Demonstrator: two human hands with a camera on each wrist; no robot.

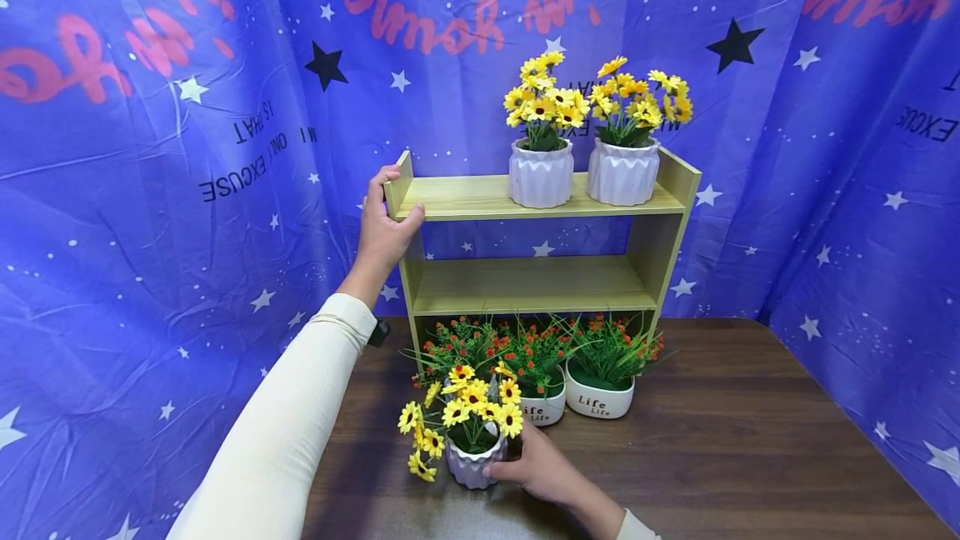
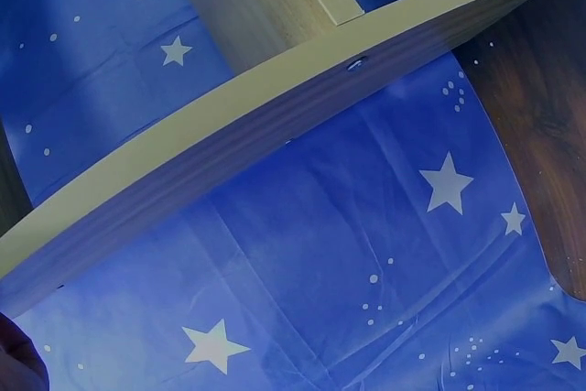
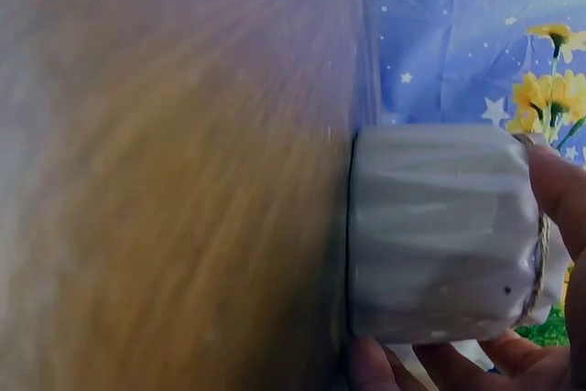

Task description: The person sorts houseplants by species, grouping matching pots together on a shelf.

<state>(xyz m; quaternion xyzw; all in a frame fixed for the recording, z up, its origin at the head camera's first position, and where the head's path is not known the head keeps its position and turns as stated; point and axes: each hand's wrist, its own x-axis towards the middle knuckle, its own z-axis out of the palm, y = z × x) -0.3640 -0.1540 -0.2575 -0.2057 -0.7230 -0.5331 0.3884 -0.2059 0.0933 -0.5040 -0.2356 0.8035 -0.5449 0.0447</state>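
My left hand point(image 1: 384, 227) grips the top left corner of a light wooden shelf point(image 1: 525, 280), its thumb on the front and its fingers over the side panel. In the left wrist view, that side panel point(image 2: 201, 157) crosses diagonally, with a bit of the hand at the lower left corner. Down on the table, my right hand point(image 1: 542, 463) holds a white ribbed flowerpot point(image 1: 471, 468) with yellow flowers point(image 1: 474, 394). The right wrist view has thumb and fingers around the pot point(image 3: 439, 235), whose base meets the tabletop; a cord circles its rim.
Two similar pots, a left one point(image 1: 542, 175) and a right one point(image 1: 624, 173), stand on the top shelf. White oval planters point(image 1: 600, 397) with red-flowered greenery sit at the shelf's foot, behind the held pot. A blue star-patterned curtain point(image 1: 187, 273) surrounds the brown table point(image 1: 750, 440).
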